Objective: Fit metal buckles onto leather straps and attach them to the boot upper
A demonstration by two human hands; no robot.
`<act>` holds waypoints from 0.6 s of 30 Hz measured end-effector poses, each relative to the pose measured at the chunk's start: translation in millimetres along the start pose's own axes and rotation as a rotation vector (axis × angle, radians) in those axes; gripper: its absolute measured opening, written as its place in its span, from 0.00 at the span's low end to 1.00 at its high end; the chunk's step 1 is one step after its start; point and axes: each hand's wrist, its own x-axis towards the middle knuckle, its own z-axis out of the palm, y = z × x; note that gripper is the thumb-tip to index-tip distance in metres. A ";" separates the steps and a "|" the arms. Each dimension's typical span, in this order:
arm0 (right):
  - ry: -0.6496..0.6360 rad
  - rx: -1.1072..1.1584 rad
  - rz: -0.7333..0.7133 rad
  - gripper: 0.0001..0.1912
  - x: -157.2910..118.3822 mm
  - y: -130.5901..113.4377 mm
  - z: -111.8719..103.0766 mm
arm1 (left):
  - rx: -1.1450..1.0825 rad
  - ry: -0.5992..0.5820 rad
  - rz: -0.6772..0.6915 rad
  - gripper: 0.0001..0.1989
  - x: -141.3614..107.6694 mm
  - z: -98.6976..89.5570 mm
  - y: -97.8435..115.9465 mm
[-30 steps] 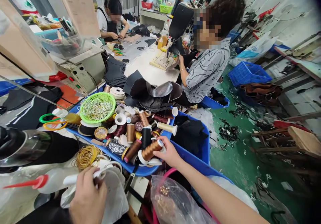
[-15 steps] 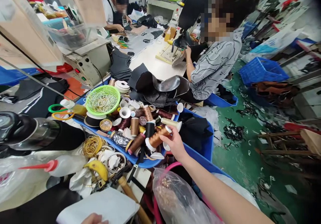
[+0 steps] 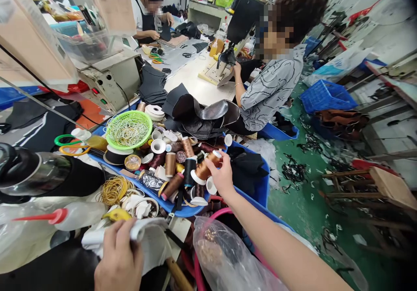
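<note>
My right hand (image 3: pixel 221 176) has its fingers wrapped round a spool of orange-brown thread (image 3: pixel 205 167), tilted above the blue tray (image 3: pixel 192 211) of spools. Under it lie brown, maroon and black spools, among them a black one (image 3: pixel 189 172). At the bottom, my left hand (image 3: pixel 120 252) grips a folded white sheet (image 3: pixel 151 239), its thumb hidden from view. A yellow banana-shaped thing (image 3: pixel 117 214) and a bundle of yellow rubber bands (image 3: pixel 115 190) lie just beyond the sheet.
A green basket (image 3: pixel 129 129) of elastic bands sits on the tray's far left. A bottle (image 3: pixel 42 173) stands at the left. One person (image 3: pixel 276 82) works at a sewing machine (image 3: pixel 211 71), another (image 3: pixel 146 17) farther back. A plastic bag (image 3: pixel 224 252) lies below my right forearm.
My left hand has come farther into view and lifted and folded the white sheet. The spool in my right hand is tilted more upright. The whole view has shifted slightly.
</note>
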 end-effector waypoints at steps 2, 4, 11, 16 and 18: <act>0.000 -0.026 -0.014 0.24 0.8 -5.0 9.5 | 0.112 -0.033 -0.035 0.18 23.9 8.9 -1.2; -0.086 -0.087 -0.067 0.23 -12.8 -4.6 20.6 | 0.175 -0.069 -0.086 0.22 43.1 15.9 -1.4; -0.595 -0.404 -0.170 0.29 -83.2 7.7 52.5 | -0.060 -0.212 -0.008 0.34 63.1 52.9 19.9; -0.807 -0.356 -0.319 0.36 -72.2 7.2 32.2 | -0.540 -0.528 0.118 0.36 58.5 92.4 18.6; -0.888 -0.369 -0.394 0.32 -60.8 14.1 21.5 | -0.526 -0.502 0.008 0.27 56.2 97.4 10.1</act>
